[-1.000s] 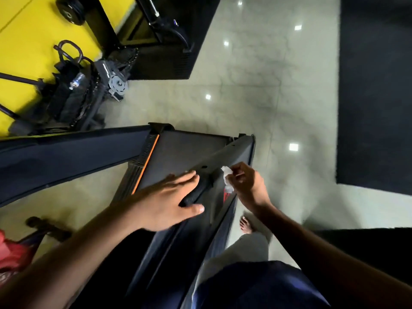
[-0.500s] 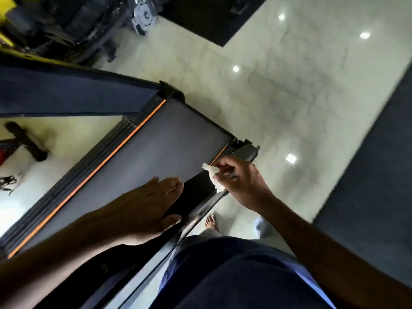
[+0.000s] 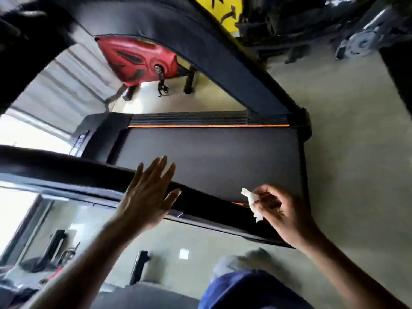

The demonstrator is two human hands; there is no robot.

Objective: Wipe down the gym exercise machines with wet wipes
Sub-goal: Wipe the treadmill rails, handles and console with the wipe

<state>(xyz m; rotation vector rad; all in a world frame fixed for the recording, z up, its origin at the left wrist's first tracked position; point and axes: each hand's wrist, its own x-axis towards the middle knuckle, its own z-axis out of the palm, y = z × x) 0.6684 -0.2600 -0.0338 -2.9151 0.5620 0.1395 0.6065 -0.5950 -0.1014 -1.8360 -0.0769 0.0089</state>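
A black treadmill (image 3: 214, 157) with orange side stripes fills the middle of the head view. Its near side rail (image 3: 205, 208) runs from left to lower right. My right hand (image 3: 283, 212) pinches a crumpled white wet wipe (image 3: 252, 199) against that rail near its right end. My left hand (image 3: 147, 192) is flat with straight spread fingers over the same rail further left; whether it touches the rail is unclear through the blur. A dark curved handrail arm (image 3: 200, 41) arches over the far side of the belt.
A red exercise bike housing (image 3: 138, 59) stands behind the treadmill on the pale glossy floor (image 3: 356, 175). Dark machines (image 3: 334, 30) and a yellow wall panel (image 3: 225, 12) lie at the top right. My blue-clad leg (image 3: 245, 291) is at the bottom.
The view has swung round to the left, so the belt now lies crosswise. My left hand has lifted its grip and spread flat. My right hand still holds the wipe on the rail.
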